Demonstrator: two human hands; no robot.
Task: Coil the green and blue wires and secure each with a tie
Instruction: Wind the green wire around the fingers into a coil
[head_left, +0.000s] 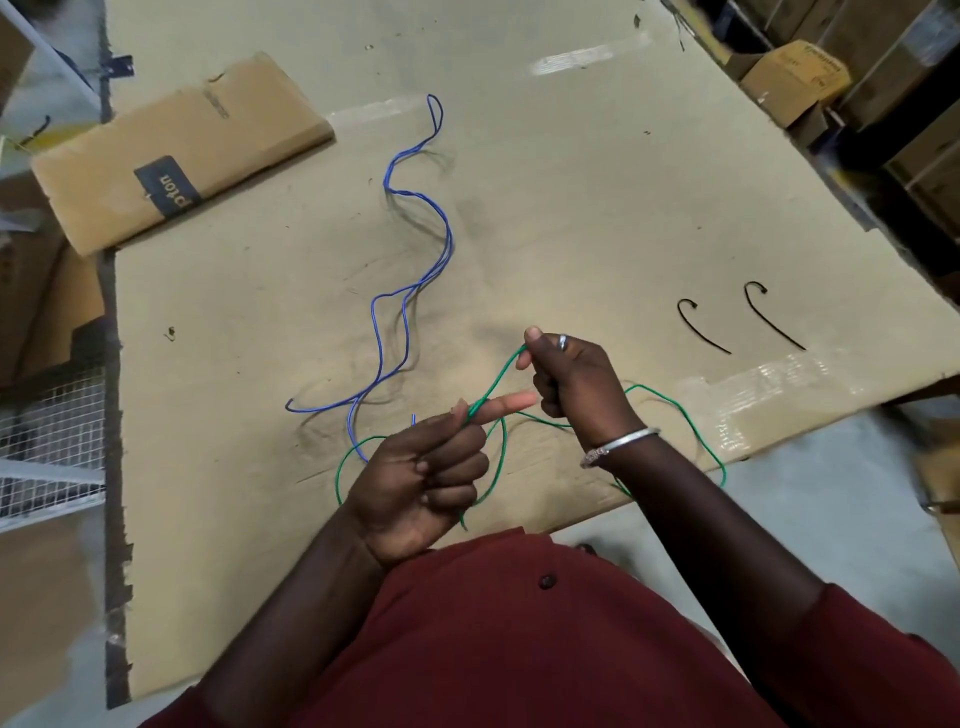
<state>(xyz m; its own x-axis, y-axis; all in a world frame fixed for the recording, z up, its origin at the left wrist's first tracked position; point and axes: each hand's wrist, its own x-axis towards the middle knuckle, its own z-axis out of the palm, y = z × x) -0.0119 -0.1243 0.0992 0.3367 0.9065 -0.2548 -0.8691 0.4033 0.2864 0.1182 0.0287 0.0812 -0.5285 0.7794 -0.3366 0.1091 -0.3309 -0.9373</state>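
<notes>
Green wire (492, 387) is being pinched taut between left hand (421, 478) and right hand (571, 382), fingers clamped on it, presumably for starting a coil; ties (701, 327) are lying beyond.

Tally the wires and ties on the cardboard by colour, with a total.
Green wire: 1, held by both the left hand and the right hand
Blue wire: 1
Black ties: 2
Total: 4
</notes>
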